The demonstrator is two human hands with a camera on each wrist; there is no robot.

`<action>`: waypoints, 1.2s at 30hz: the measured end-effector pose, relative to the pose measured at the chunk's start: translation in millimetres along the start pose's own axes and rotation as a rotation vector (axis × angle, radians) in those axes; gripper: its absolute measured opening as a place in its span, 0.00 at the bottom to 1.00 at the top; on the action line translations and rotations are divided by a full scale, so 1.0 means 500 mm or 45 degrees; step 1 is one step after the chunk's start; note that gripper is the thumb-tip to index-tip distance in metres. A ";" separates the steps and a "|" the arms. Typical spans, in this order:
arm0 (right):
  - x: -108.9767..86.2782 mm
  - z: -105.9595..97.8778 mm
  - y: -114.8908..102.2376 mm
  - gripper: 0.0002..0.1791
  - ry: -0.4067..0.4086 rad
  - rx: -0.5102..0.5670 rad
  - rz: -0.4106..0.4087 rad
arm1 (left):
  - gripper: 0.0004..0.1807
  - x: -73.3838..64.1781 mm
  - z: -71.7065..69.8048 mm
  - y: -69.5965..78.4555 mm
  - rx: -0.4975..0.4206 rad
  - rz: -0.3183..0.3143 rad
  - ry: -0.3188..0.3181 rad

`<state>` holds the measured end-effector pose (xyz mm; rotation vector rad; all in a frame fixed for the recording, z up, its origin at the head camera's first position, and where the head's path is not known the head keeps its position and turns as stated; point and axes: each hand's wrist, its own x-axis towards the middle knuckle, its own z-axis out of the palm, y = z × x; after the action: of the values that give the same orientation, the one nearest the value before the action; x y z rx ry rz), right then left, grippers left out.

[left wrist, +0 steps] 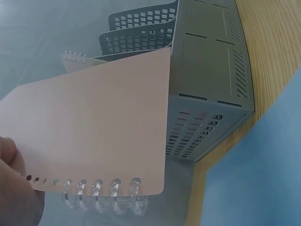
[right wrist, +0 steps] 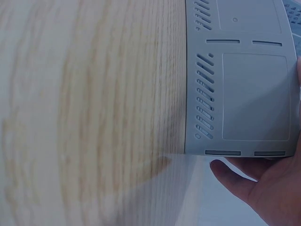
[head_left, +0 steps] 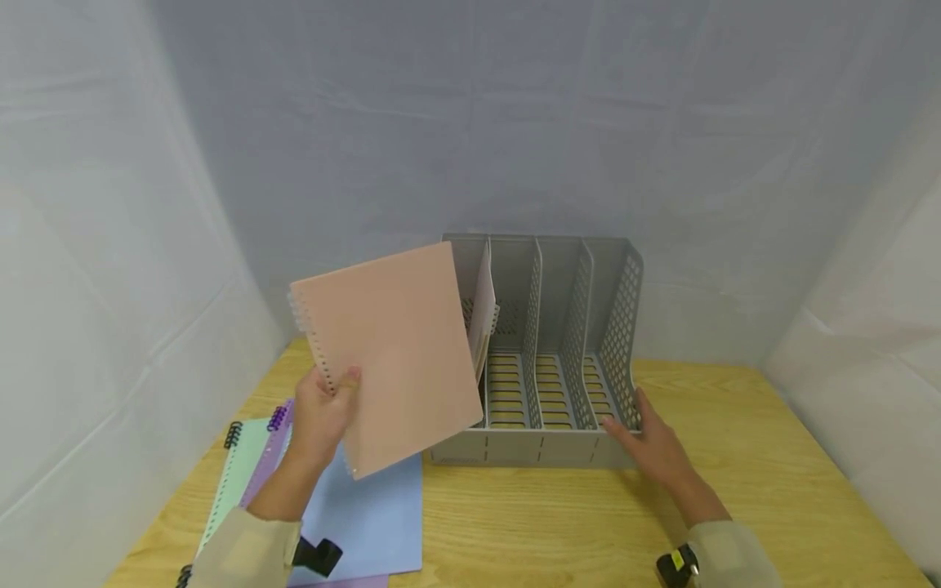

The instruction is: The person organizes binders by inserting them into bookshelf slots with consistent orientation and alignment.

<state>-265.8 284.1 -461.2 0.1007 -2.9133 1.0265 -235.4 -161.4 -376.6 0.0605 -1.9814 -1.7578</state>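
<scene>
My left hand (head_left: 323, 412) grips a pink ring-bound notebook (head_left: 397, 359) by its bound edge, thumb across the cover. The notebook is tilted in the air and overlaps the left end of a grey file organizer (head_left: 515, 447) in the head view. Clear rings (left wrist: 115, 195) show along its edge in the left wrist view. At the organizer's front right corner, my right hand (head_left: 657, 445) holds on, thumb over the front rim and fingers along the outer side. A pale notebook (head_left: 483, 306) stands in a left compartment, partly hidden behind the pink one.
On the table's left lie a green notebook (head_left: 234, 469), a purple notebook (head_left: 266, 457) and a blue notebook (head_left: 375, 523), overlapping, partly under my left forearm. White sheeting (head_left: 544, 114) hangs behind and at both sides of the wooden table (head_left: 515, 523).
</scene>
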 end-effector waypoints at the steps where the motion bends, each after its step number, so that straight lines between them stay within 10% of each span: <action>1: 0.000 0.000 0.001 0.53 0.000 0.002 0.002 | 0.11 0.000 0.000 0.000 0.000 0.006 0.005; 24: -0.006 -0.005 -0.007 0.51 0.001 -0.004 -0.007 | 0.12 -0.005 0.013 0.001 0.149 0.253 0.114; 36: -0.002 -0.001 -0.003 0.51 -0.001 0.009 -0.016 | 0.13 0.005 0.020 -0.007 0.179 0.253 0.129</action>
<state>-264.7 283.5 -460.1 0.1195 -2.9061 1.0348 -242.4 -153.7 -379.8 -0.0009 -1.9624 -1.4616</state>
